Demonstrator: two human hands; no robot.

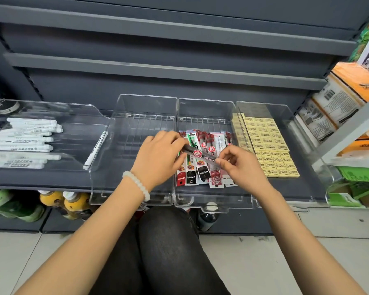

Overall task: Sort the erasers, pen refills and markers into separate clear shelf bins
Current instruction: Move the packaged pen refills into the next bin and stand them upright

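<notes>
Both hands hold one dark refill pack [200, 155] over the refill bin [213, 201]: the left hand [160, 158] curls its fingers round the upper end, the right hand [241, 167] pinches the lower end. More pen refills [202, 173] lie beneath it, yellow erasers [271, 145] fill the bin just right, and white markers [24, 141] lie in the far-left bin.

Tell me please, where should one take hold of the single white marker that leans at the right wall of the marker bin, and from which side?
Pinch the white marker around its upper barrel, coming from above and from the left. It stands tilted against the marker bin's right wall, so that side is blocked, while its lower cap end sits on the bin floor. The barrel is round and slim, so a fingertip pinch probably suffices.
</notes>
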